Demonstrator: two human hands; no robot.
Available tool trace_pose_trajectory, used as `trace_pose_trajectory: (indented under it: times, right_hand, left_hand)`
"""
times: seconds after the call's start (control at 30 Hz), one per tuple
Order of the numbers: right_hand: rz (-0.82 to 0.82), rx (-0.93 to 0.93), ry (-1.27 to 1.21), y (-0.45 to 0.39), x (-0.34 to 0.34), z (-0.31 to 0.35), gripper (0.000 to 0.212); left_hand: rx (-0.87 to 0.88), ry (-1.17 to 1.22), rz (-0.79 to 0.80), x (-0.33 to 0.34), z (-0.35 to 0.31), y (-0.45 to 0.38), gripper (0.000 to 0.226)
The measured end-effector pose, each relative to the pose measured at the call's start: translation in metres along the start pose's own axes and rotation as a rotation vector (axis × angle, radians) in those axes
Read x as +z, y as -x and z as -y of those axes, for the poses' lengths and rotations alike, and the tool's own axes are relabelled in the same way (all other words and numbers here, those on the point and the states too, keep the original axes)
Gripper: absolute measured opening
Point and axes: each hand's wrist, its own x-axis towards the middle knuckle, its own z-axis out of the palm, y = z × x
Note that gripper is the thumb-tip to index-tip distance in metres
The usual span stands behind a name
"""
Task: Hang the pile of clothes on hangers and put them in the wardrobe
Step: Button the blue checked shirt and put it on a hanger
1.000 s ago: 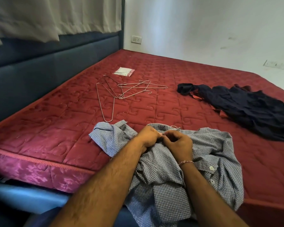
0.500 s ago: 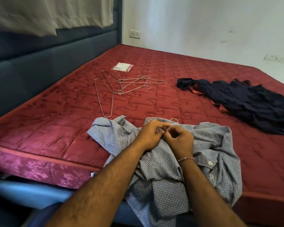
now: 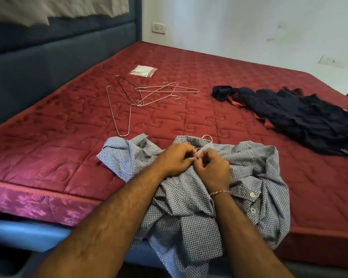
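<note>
A blue-and-white checked shirt (image 3: 253, 177) lies crumpled on the near edge of the red mattress (image 3: 48, 153), partly hanging over it. My left hand (image 3: 175, 159) and my right hand (image 3: 213, 167) meet at its collar, both pinching the fabric near the top button. A wire hanger hook (image 3: 207, 137) pokes out of the collar just beyond my fingers; the rest of that hanger is hidden inside the shirt. Several bare wire hangers (image 3: 141, 95) lie tangled further back. A dark navy garment (image 3: 301, 115) is spread at the right.
A small white plastic packet (image 3: 143, 71) lies beyond the hangers. A dark blue padded headboard (image 3: 48, 63) runs along the left under a pale curtain. White walls with a socket (image 3: 159, 28) stand behind the bed. The blue bed frame (image 3: 28, 231) shows below the mattress.
My hands stay at the collar with small finger movements. The hanger hook shows more clearly above the collar. The camera has tilted slightly.
</note>
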Motion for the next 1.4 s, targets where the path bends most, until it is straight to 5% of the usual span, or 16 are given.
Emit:
trace_pose_trajectory:
  times: [0.17,0.33,0.6,0.8,0.97,1.1,1.17,1.27,1.4]
  right_hand:
    - [0.018,-0.090,0.025,0.003,0.003,-0.002,0.004]
    - [0.154,0.087,-0.457,-0.007,-0.007,-0.010,0.019]
    - [0.352,0.167,-0.721,-0.008,-0.017,-0.011,0.009]
    - [0.117,0.182,-0.406,-0.003,-0.009,-0.003,0.004]
    - [-0.251,0.003,-0.115,-0.010,-0.016,0.009,0.013]
    - [0.090,0.136,0.333,-0.047,-0.016,-0.009,0.050]
    - [0.262,0.205,0.436,-0.053,-0.013,-0.018,0.044]
    - [0.157,0.177,0.387,-0.043,-0.016,-0.021,0.028]
    - [-0.058,0.067,0.157,-0.032,-0.026,-0.024,0.018]
  left_hand:
    - [0.062,-0.201,-0.172,0.011,-0.001,0.011,0.004]
    - [0.122,-0.187,-0.323,0.009,-0.002,0.019,0.007]
    - [0.202,-0.128,-0.349,0.005,-0.004,0.024,0.006]
    - [0.191,-0.145,-0.269,0.006,-0.008,0.027,0.024]
    - [0.047,-0.156,-0.393,0.001,-0.007,0.027,0.024]
    - [-0.191,-0.147,-0.340,-0.004,-0.010,0.010,0.020]
    - [-0.233,-0.372,-0.263,-0.005,-0.011,0.000,0.026]
    - [-0.228,-0.668,-0.141,0.000,-0.014,-0.007,0.025]
    - [-0.177,-0.494,-0.111,-0.007,-0.012,-0.004,0.021]
